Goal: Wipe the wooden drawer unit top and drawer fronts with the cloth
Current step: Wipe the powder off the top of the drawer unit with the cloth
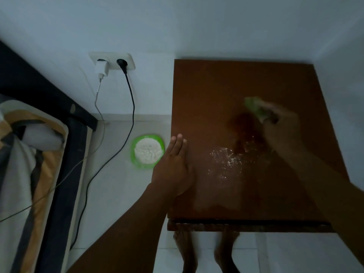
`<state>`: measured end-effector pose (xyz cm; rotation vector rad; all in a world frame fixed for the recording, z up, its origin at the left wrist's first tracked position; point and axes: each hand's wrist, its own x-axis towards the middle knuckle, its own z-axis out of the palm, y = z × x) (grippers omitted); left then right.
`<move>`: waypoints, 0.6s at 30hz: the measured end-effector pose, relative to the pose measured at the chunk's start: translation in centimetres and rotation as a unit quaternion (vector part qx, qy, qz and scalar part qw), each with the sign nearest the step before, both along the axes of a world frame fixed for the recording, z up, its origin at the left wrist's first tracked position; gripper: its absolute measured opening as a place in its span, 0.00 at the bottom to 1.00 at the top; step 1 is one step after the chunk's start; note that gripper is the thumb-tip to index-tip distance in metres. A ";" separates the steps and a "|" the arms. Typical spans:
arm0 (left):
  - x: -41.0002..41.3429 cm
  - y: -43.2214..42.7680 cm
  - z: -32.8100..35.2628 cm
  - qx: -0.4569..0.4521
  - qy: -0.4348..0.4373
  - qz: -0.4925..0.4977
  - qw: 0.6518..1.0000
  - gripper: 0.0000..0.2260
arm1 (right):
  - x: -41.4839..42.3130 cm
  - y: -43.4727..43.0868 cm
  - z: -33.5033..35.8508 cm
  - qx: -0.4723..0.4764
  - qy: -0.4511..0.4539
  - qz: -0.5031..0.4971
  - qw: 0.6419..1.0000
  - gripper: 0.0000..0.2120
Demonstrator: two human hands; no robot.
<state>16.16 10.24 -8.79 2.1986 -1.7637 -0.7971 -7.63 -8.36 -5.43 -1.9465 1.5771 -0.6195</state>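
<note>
Head view looks straight down on the wooden drawer unit (pixel 246 85), whose brown top fills the right half of the picture and stands against the pale wall. Our right hand (pixel 279 123) is blurred over the right middle of the top, fingers closed around a light green cloth (pixel 254 106) that sticks out toward the wall from the grip. Just nearer to us than that hand, a dark wet-looking smear (pixel 246 127) lies on the wood, and below it a scatter of white powder (pixel 228 160) dots the surface. Our left hand (pixel 174 164) lies flat and open, fingers together, on the left edge of the top, holding nothing. The two hands are well apart, with the powder between them. The drawer fronts are hidden from this angle; only a dark front edge shows under the top. On the tiled floor just left of the unit sits a green plate (pixel 136 154) heaped with white powder. On the wall above it, a double socket (pixel 112 61) carries a white charger (pixel 102 68) and a black plug (pixel 122 65), their cables hanging down to the floor. A bed (pixel 29 154) with striped bedding runs along the left. Two bare feet (pixel 185 251) show under the unit's near edge.
</note>
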 end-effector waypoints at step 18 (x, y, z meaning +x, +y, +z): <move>-0.9 -0.2 1.1 0.018 -0.019 0.010 1.000 0.31 | 0.8 10.9 -2.2 -0.025 -0.014 0.060 0.998 0.27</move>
